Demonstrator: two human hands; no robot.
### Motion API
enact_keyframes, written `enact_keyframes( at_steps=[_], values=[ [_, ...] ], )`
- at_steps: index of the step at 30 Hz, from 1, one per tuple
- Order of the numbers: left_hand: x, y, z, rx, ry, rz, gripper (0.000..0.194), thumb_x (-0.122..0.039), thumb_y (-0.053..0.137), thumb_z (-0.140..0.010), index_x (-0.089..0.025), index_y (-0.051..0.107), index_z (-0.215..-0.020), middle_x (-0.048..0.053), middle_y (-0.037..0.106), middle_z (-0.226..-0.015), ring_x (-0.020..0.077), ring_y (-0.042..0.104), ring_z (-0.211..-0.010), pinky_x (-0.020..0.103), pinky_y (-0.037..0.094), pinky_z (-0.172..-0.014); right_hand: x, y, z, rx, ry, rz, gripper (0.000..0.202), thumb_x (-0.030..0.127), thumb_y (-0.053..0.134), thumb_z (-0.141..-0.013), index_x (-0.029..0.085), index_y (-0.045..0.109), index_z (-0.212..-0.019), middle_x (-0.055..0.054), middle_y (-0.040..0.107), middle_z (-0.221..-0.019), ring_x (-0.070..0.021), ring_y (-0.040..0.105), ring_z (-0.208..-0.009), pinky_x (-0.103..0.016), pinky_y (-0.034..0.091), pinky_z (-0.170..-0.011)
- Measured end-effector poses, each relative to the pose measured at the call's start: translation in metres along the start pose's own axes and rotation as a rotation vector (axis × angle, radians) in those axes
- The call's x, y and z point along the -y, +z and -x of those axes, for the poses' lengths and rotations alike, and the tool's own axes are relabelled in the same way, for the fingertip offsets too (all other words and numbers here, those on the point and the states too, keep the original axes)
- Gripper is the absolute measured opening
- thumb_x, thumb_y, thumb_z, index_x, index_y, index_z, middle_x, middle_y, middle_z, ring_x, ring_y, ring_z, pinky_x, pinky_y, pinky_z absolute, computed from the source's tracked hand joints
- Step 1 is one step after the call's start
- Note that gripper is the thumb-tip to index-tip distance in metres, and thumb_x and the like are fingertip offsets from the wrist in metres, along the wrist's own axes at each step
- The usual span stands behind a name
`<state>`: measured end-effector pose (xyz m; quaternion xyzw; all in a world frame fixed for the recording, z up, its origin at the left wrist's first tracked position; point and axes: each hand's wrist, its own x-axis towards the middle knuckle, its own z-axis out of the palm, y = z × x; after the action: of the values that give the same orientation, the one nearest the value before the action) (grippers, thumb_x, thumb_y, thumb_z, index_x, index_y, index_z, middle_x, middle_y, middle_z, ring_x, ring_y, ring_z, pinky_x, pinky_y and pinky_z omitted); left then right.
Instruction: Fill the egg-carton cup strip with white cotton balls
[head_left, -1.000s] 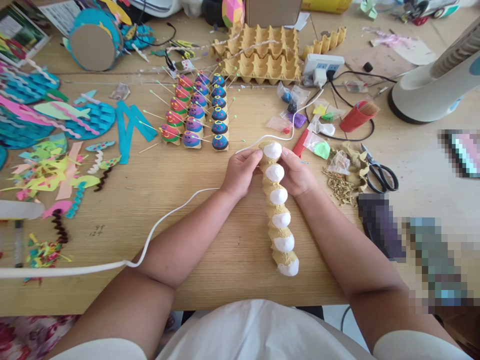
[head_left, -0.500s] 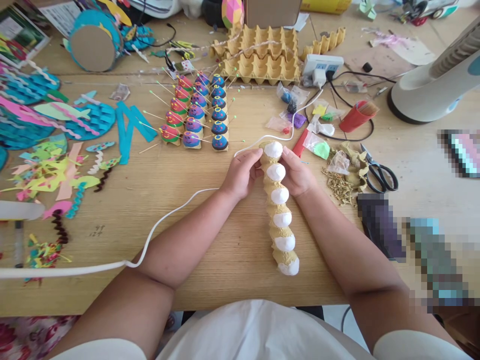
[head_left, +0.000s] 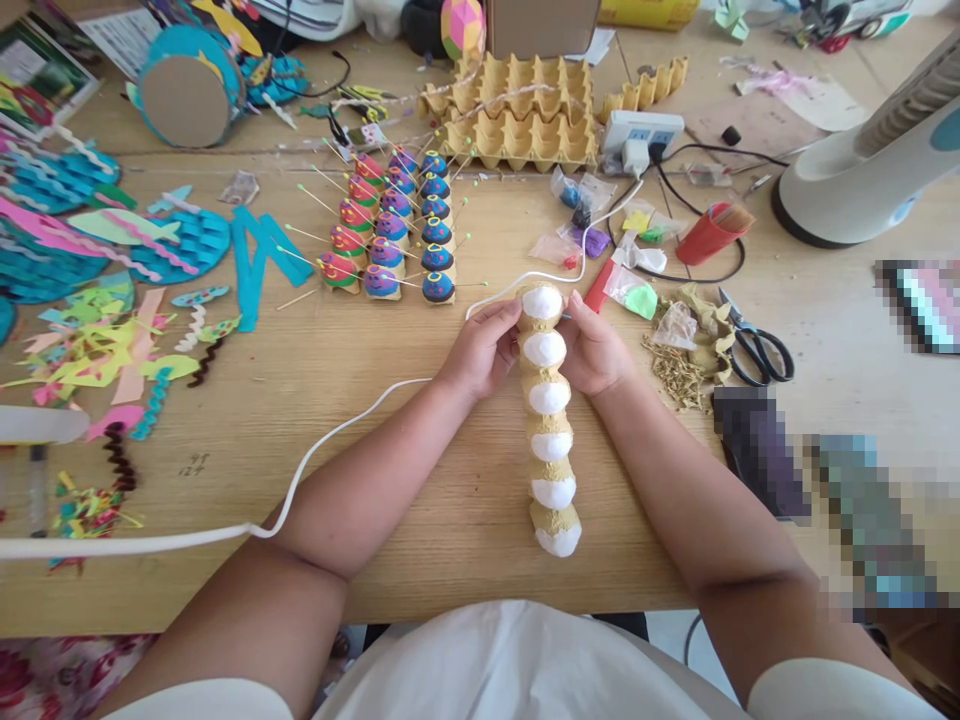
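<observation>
A strip of egg carton [head_left: 551,420] with several bumps, each capped in white, points toward me above the table. My left hand [head_left: 484,350] grips the far end of the strip from the left, thumb on its edge. On the other side my right hand [head_left: 600,350] closes at the same end, its thumb and fingertips beside the first bump; its lower fingers are partly hidden. Beyond my hands stand three rows of painted carton bumps, a red and green row [head_left: 346,240], a purple row [head_left: 388,240] and a blue row [head_left: 438,232], with pins stuck in them.
A white cord [head_left: 330,430] crosses the table to a power strip [head_left: 645,130]. Scissors [head_left: 757,345], carton scraps [head_left: 679,370] and clay packets [head_left: 637,290] lie at right, by a grey-white stand [head_left: 840,190]. Paper cutouts [head_left: 97,345] cover the left; egg trays [head_left: 525,105] lie behind.
The strip's near end has swung a little to the left, and its white caps face me more squarely. Both hands keep nearly the same place.
</observation>
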<state>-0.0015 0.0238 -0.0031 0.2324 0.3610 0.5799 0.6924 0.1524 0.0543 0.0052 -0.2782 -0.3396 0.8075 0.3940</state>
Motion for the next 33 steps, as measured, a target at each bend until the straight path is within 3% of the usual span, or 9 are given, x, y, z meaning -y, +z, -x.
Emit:
enact_keyframes(
  at_steps=[2,5,9,15,22,29,33],
  values=[
    [0.0007,-0.0011,-0.0008,0.020,0.003,0.002,0.028,-0.049,0.089,-0.093,-0.023,0.080,-0.099,0.002,0.080,-0.085,0.0199,0.079,-0.080,0.028,0.057,-0.064,-0.0007,-0.0016,-0.0006,0.016,-0.016,-0.004,0.038,0.063,0.079,-0.092,0.027,0.065,-0.090,-0.005,0.081,-0.089,-0.0297,0.079,-0.109,-0.047,0.067,-0.095],
    [0.0019,-0.0018,-0.0010,0.040,0.043,0.016,0.023,-0.041,0.089,-0.094,-0.020,0.080,-0.094,0.001,0.078,-0.081,0.0142,0.072,-0.071,0.023,0.054,-0.060,-0.0039,-0.0055,-0.0023,0.025,-0.067,0.000,0.037,0.058,0.085,-0.088,0.026,0.066,-0.089,-0.002,0.078,-0.084,-0.0257,0.079,-0.103,-0.042,0.066,-0.093],
    [0.0018,-0.0007,-0.0007,0.003,0.042,0.015,0.019,-0.035,0.087,-0.096,-0.018,0.079,-0.092,0.000,0.076,-0.081,0.0114,0.069,-0.068,0.022,0.052,-0.061,-0.0063,-0.0076,-0.0034,-0.061,-0.097,0.012,0.043,0.054,0.095,-0.079,0.026,0.062,-0.085,0.002,0.073,-0.078,-0.0192,0.074,-0.085,-0.035,0.064,-0.084],
    [0.0002,0.0019,-0.0016,0.023,0.028,0.051,0.021,-0.037,0.082,-0.100,-0.018,0.077,-0.092,0.000,0.077,-0.083,0.0120,0.070,-0.069,0.024,0.054,-0.064,-0.0024,-0.0014,-0.0003,-0.049,-0.080,0.011,0.044,0.060,0.091,-0.082,0.026,0.064,-0.087,0.000,0.074,-0.081,-0.0236,0.075,-0.090,-0.038,0.065,-0.083],
    [-0.0030,0.0060,-0.0008,-0.052,0.006,0.046,0.021,-0.039,0.079,-0.103,-0.019,0.077,-0.096,0.001,0.079,-0.087,0.0133,0.075,-0.077,0.024,0.056,-0.072,-0.0027,-0.0021,-0.0018,-0.116,-0.149,0.055,0.043,0.045,0.101,-0.076,0.024,0.064,-0.079,0.006,0.064,-0.071,-0.0121,0.057,-0.064,-0.027,0.053,-0.064],
    [-0.0037,0.0079,0.0008,-0.041,0.009,0.038,0.021,-0.037,0.076,-0.105,-0.018,0.078,-0.094,0.003,0.082,-0.089,0.0163,0.078,-0.083,0.025,0.057,-0.072,-0.0030,0.0004,-0.0022,-0.115,-0.176,0.031,0.043,0.044,0.097,-0.084,0.023,0.061,-0.076,0.005,0.063,-0.070,-0.0123,0.061,-0.068,-0.027,0.055,-0.068],
    [-0.0022,0.0067,0.0006,-0.046,0.008,0.034,0.021,-0.038,0.078,-0.103,-0.019,0.077,-0.094,0.001,0.080,-0.087,0.0146,0.075,-0.078,0.025,0.054,-0.069,-0.0048,-0.0015,-0.0026,-0.134,-0.183,0.033,0.041,0.045,0.099,-0.081,0.024,0.064,-0.079,0.004,0.069,-0.073,-0.0155,0.067,-0.074,-0.029,0.058,-0.070]
  ],
)
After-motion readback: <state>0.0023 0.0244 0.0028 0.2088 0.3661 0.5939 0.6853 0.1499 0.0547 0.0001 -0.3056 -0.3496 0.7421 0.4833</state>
